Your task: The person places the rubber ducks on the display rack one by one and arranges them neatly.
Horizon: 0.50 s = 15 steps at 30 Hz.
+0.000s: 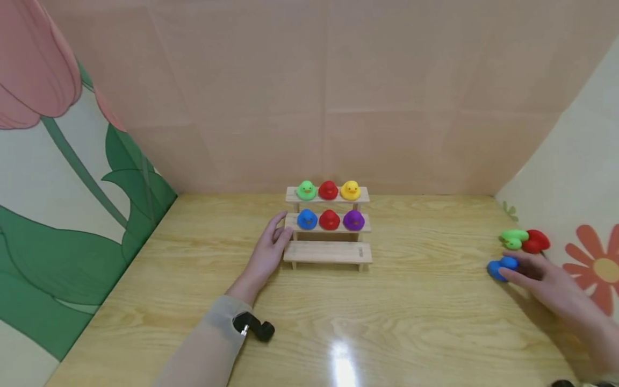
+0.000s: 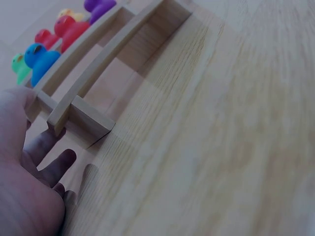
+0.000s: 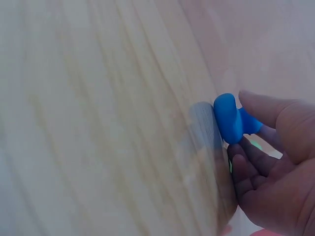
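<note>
A small three-step wooden stand [image 1: 329, 252] stands mid-table. My left hand [image 1: 271, 244] holds its left end at the middle step, and in the left wrist view the thumb and fingers wrap the step ends. On the top step sit a green duck [image 1: 307, 190], a red duck [image 1: 328, 190] and a yellow duck [image 1: 350, 190]. The middle step carries a blue duck [image 1: 307, 219], another red duck [image 1: 329, 220] and a purple duck [image 1: 354, 220]. Far right, my right hand [image 1: 546, 277] pinches a second blue duck [image 3: 228, 119], tipped over, between thumb and fingers.
Just beyond the right hand, a green duck [image 1: 513, 239] and a red duck [image 1: 535, 241] lie tipped over beside the flowered right wall [image 1: 599, 236]. A pink-beige backdrop [image 1: 329, 97] rises behind the table [image 1: 193, 301], and a leaf-patterned wall [image 1: 53, 258] bounds the left.
</note>
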{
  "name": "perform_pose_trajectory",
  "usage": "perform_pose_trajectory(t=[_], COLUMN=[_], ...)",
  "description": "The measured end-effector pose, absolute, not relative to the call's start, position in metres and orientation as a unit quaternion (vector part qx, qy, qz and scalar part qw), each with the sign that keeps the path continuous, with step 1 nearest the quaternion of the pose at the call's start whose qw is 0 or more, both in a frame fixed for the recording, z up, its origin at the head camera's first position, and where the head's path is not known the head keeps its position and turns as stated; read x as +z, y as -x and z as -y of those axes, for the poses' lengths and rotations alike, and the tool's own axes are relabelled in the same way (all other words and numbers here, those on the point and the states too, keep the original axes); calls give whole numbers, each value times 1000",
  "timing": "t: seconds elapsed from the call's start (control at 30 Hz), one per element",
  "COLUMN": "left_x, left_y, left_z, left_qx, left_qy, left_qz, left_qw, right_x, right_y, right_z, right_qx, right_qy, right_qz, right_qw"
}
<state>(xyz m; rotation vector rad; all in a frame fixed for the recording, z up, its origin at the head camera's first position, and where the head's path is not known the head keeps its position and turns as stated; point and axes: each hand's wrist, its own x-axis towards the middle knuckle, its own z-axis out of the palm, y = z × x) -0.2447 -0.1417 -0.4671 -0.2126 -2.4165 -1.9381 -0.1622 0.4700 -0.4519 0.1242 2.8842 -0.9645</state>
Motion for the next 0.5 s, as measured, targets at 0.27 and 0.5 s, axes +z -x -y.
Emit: perform_pose_trajectory(t=[0.27,0.5], left_x=[-466,-465], left_y=[244,244], left_z=[141,141], left_qx=[-629,-631], left_qy=[72,73], left_qz=[774,772], left_qw=[18,17], right_x=[-454,-458], right_y=[164,162], right_z=[-463,-460], right_qx=[-326,-329], right_qy=[-13,-1], right_qz=[-945,-944], right_qw=[14,-10])
